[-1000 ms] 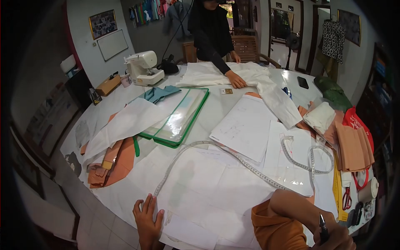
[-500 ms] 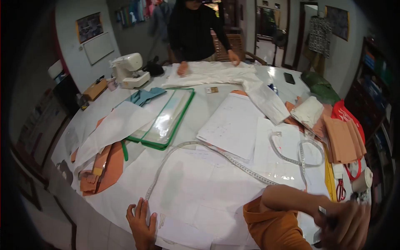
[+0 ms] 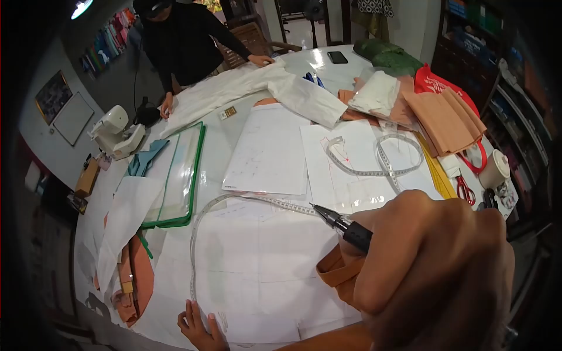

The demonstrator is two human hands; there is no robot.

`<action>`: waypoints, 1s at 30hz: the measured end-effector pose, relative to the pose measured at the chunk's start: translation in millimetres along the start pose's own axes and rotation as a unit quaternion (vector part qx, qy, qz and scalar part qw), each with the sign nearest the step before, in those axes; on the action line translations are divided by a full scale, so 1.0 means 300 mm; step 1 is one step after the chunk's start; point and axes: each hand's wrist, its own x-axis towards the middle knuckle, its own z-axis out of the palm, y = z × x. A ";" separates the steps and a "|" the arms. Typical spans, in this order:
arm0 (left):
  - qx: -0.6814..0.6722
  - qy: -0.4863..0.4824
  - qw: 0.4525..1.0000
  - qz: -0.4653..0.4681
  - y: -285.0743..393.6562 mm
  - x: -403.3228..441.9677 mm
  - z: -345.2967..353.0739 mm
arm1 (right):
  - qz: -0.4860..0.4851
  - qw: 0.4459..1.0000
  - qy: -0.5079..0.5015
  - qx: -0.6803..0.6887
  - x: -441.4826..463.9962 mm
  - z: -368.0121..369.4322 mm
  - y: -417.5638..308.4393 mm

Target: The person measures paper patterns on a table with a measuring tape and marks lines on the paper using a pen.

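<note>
My right hand (image 3: 427,263) is raised close to the camera, fingers closed round a black pen (image 3: 345,225) whose tip points to the upper left. Low on the table, my left hand (image 3: 199,327) lies with its fingers apart on a large white paper sheet (image 3: 263,257) with drawn lines. Beside its fingertips is the near end of a white measuring tape (image 3: 194,251), which curves up and across the sheet. My right hand and sleeve hide part of the tape and paper.
Opposite, a person in black (image 3: 187,41) touches white fabric (image 3: 228,90). Around the table are a green-edged folder (image 3: 196,169), a stack of paper (image 3: 266,152), a sewing machine (image 3: 117,131), folded orange cloth (image 3: 445,120), a yellow ruler (image 3: 436,167) and red-handled scissors (image 3: 465,190).
My right hand has come up and inward from the lower right, bringing the pen into clear sight. The camera view has turned to the right. My left hand stays by the tape's end.
</note>
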 end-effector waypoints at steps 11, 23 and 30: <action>-0.141 -0.037 0.983 -0.108 0.139 0.030 -0.129 | 0.123 0.894 0.405 -0.145 0.087 0.222 -0.035; -0.101 -0.063 0.991 -0.063 0.158 0.060 -0.174 | -0.059 0.972 0.221 -0.054 -0.048 -0.080 0.005; -0.127 -0.062 0.984 -0.106 0.162 0.060 -0.188 | -0.137 0.901 0.391 -0.132 -0.053 -0.013 -0.056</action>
